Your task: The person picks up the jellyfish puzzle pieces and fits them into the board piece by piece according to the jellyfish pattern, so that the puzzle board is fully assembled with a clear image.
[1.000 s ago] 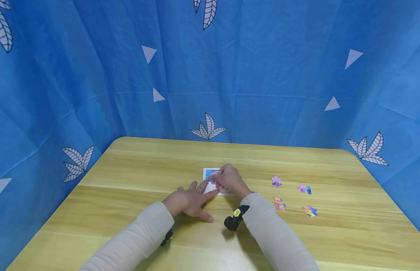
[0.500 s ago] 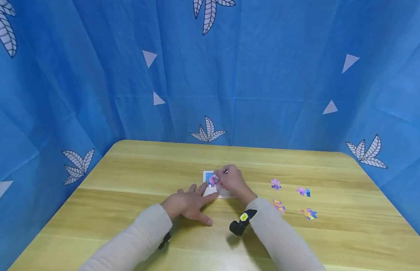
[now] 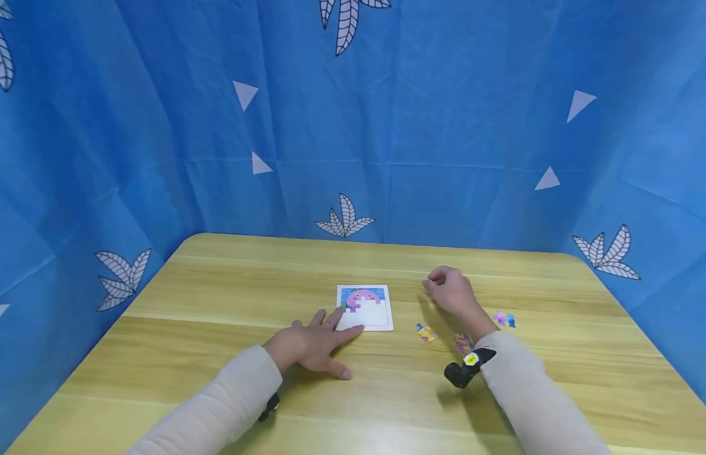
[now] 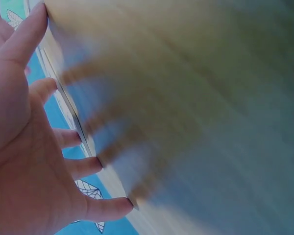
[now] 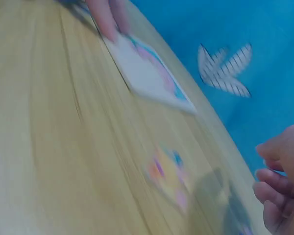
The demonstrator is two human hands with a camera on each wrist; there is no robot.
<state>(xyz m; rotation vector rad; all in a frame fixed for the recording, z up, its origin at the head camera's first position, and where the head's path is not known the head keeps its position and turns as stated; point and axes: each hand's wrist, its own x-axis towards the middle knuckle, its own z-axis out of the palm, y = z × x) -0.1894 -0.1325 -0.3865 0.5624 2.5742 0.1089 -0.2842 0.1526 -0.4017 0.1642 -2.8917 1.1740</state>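
Observation:
A square puzzle board (image 3: pixel 381 316) with a white border lies flat on the table; pink and blue pieces fill its upper part, with bare white below. Spread and straight, my left hand (image 3: pixel 313 346) touches the board's lower left edge. To the board's right, my right hand (image 3: pixel 452 294) is over the table with loosely curled fingers. The right wrist view shows no piece in these fingers (image 5: pixel 277 183). Nearer me lie a yellow puzzle piece (image 3: pixel 426 332) and a pink-orange piece cluster (image 3: pixel 462 343), partly behind the right wrist. A pink and blue piece (image 3: pixel 505 320) lies beyond the forearm.
The wooden table (image 3: pixel 244 278) has rounded far corners. Behind it hangs a blue curtain (image 3: pixel 472 114) with white leaves and triangles. A black wrist camera (image 3: pixel 463 371) sits under the right wrist, low over the table.
My right hand has left the board and moved right, uncovering the pink picture and the white area. The left hand has stayed at the board's edge. The right arm now hides some loose pieces.

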